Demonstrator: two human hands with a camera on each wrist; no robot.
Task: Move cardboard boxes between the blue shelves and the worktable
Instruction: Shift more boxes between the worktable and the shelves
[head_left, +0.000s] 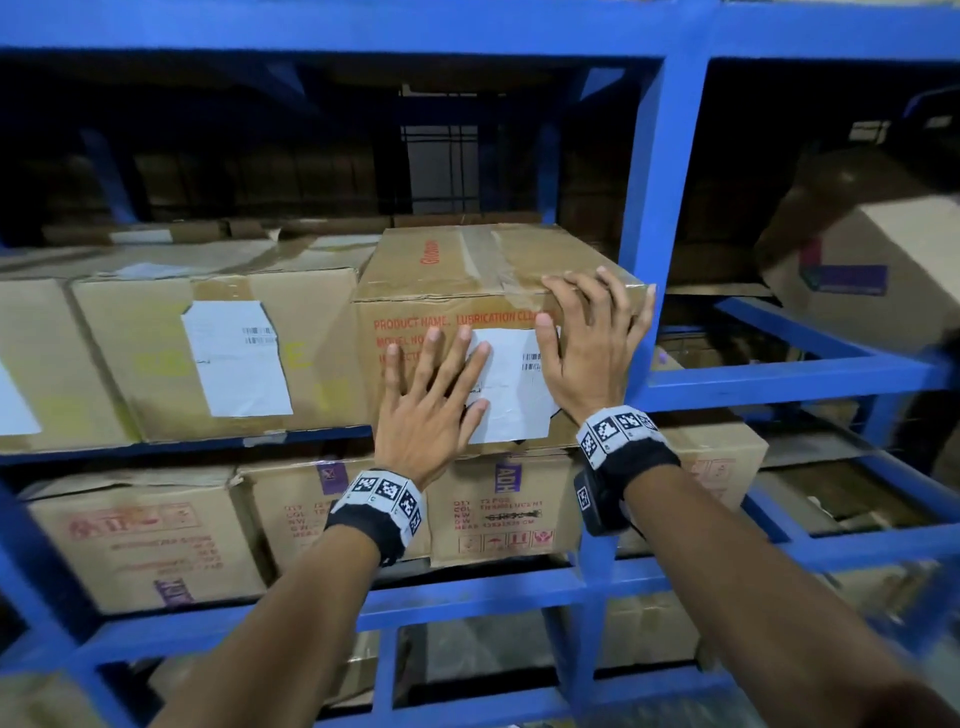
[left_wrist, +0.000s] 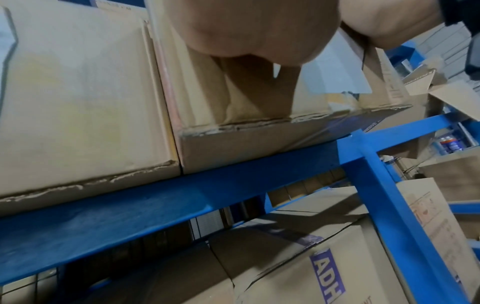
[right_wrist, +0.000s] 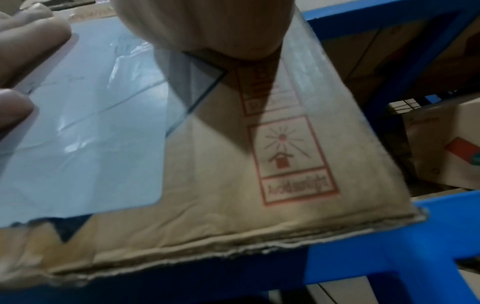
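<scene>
Head view shows the brown corrugated cardboard box with red print and a white paper label (head_left: 498, 332) seated on the blue steel shelf frame (head_left: 644, 208) at frame centre, hard against the blue upright to its right and touching a neighbouring tan cardboard box with a white label (head_left: 218, 353) on its left. The left hand (head_left: 431, 410) lies flat on the box front with fingers spread and straight, partly over the label. The right hand (head_left: 592, 332) is also flat and spread, its fingers reaching over the upper right front edge; neither hand is curled round anything. Both wrist views show the lower front edge of the box at or just past the shelf rail. Judged from this, the box is on the shelf and the hands are pressing it, so either a placement is nearly complete or a removal has not begun. No worktable is visible in any view.
</scene>
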